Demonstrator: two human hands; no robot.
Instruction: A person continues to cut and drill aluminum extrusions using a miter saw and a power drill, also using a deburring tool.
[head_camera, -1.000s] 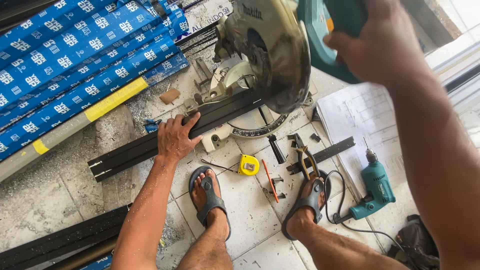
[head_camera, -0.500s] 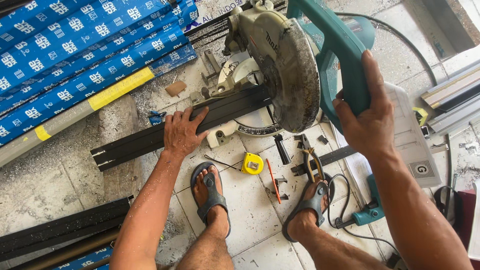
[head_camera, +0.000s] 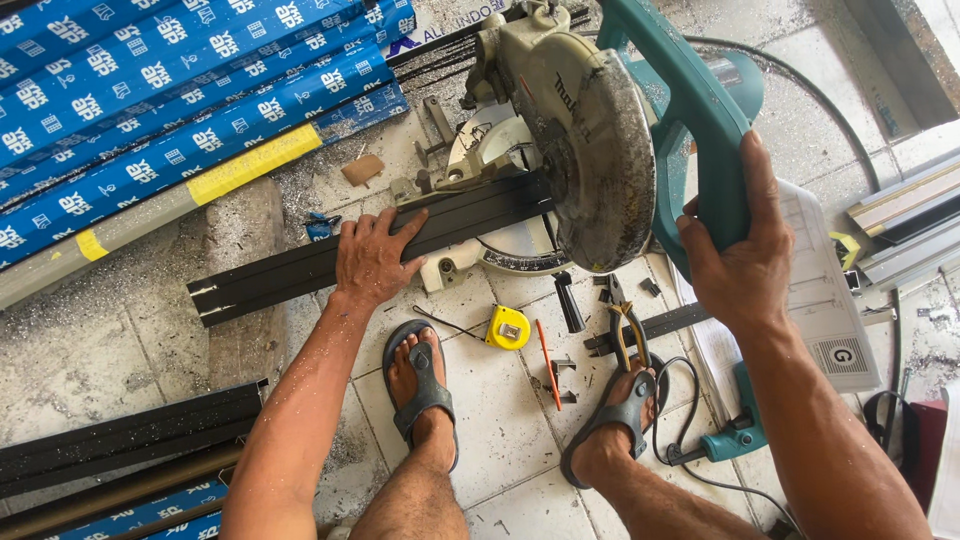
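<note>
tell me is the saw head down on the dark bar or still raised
Down. The saw's round guard overlaps the dark bar at the base, the right hand gripping the teal handle. The left hand presses the bar flat.

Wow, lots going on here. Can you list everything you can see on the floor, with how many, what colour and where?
mitre saw: one, teal and grey, top centre
dark profile: one, black, lying across the saw base
wrapped bars: several, blue, top left
tape measure: one, yellow, between the feet
pliers: one, yellow-handled, by the right foot
pencil: one, orange, on the tiles
drill: one, teal, lower right
paper sheet: one, white, right
sandals: two, grey, on the feet
left hand: pressing on the dark profile
right hand: gripping the saw handle
</note>
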